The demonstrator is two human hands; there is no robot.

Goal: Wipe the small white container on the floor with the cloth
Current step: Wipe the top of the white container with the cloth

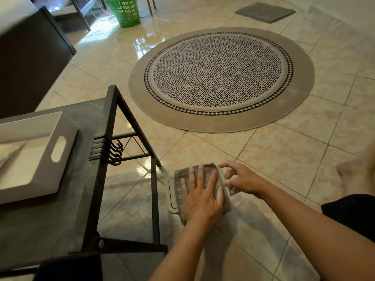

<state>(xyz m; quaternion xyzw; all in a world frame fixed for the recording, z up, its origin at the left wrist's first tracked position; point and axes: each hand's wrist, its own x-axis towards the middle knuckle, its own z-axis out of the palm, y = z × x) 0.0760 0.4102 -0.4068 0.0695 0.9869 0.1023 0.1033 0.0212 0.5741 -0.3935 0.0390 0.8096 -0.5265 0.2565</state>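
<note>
A small white container (172,196) lies on the tiled floor beside the low table's leg. A grey-brown cloth (209,172) is spread over most of it, leaving only its left side and a right edge showing. My left hand (199,196) lies flat on the cloth with fingers spread, pressing it onto the container. My right hand (241,179) grips the container's right edge with thumb and fingers, holding it in place.
A low dark metal-framed table (109,126) stands at left, carrying a white tray with a handle slot (58,147). A round patterned rug (221,80) lies ahead. A green basket (123,11) and a grey mat (264,12) are farther back.
</note>
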